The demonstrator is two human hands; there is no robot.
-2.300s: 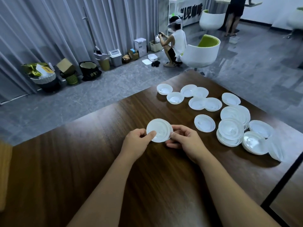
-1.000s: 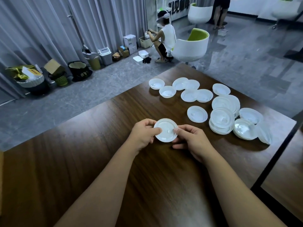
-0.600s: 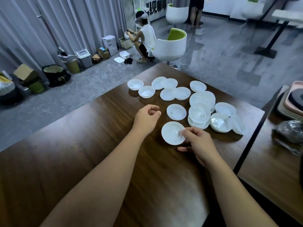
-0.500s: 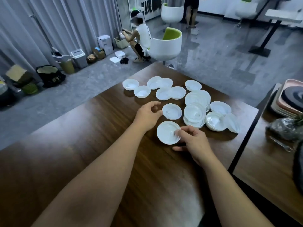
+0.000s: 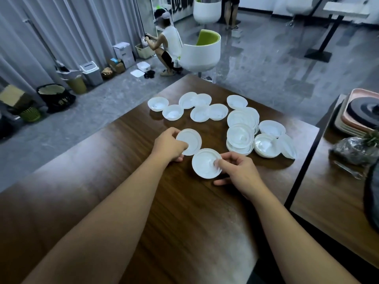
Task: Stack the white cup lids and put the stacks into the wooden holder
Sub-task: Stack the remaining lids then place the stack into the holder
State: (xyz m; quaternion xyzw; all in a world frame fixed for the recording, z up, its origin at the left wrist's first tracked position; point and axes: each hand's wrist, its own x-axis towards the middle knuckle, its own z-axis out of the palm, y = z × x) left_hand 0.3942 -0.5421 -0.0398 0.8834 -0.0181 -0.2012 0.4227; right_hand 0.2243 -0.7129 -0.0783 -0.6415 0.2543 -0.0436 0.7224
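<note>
Lids (image 5: 238, 117) loose on dark wooden table (image 5: 184, 222) | left grip (image 5: 170, 146) holds single lid (image 5: 191, 141) | right grip (image 5: 238, 171) pinches stack (image 5: 205, 163)

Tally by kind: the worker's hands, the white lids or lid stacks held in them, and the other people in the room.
Hands: 2, left hand and right hand
Held lids or stacks: 2, left lid and right lid
Other people: 2, crouching person and standing person
Total: 6

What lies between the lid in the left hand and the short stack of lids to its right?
In the head view, only bare tabletop separates the left hand's lid from the short stack.
</note>
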